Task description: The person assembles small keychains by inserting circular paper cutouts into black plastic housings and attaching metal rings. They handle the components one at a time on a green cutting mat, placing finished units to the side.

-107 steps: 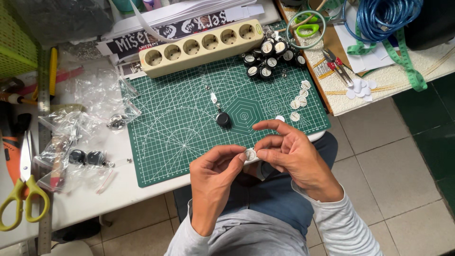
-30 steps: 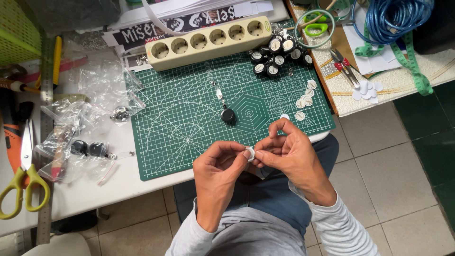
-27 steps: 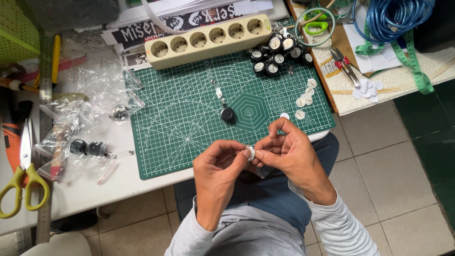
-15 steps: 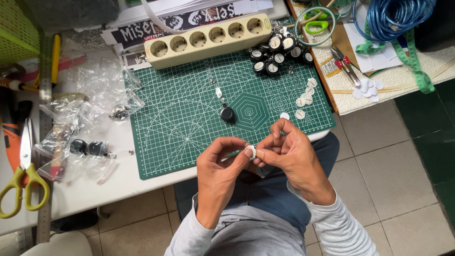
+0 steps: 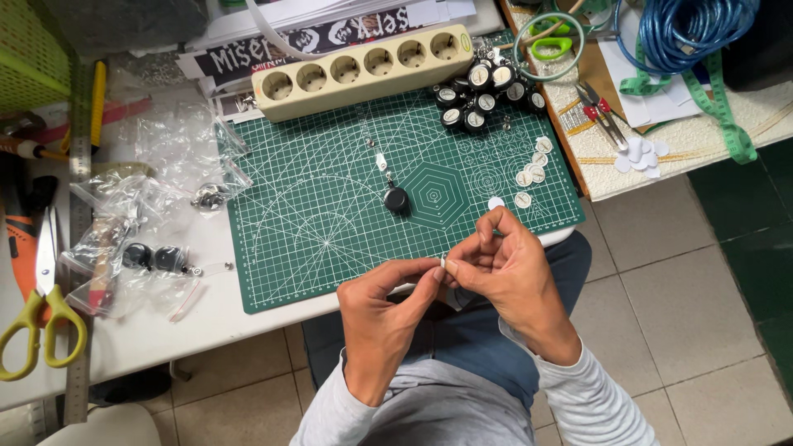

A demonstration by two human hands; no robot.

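My left hand (image 5: pixel 382 316) and my right hand (image 5: pixel 505 266) meet fingertip to fingertip just in front of the table's near edge, over my lap. Between them they pinch a small white round disc (image 5: pixel 444 263), seen edge-on and mostly hidden by the fingers. On the green cutting mat (image 5: pixel 330 206) beyond my hands lies a black round badge reel (image 5: pixel 396 199) with a short strap. Several loose white discs (image 5: pixel 529 169) lie at the mat's right side, and a cluster of black reels (image 5: pixel 483 91) sits at its far right corner.
A beige power strip (image 5: pixel 363 70) lies along the mat's far edge. Clear plastic bags (image 5: pixel 157 190) with parts, a steel ruler (image 5: pixel 78 231) and yellow-handled scissors (image 5: pixel 37 306) are at the left. A side table holds blue cable (image 5: pixel 686 29), green tape and small pliers (image 5: pixel 599 103).
The white disc has turned from face-on to edge-on between my fingertips, and my hands have shifted slightly. Everything on the table stays put.
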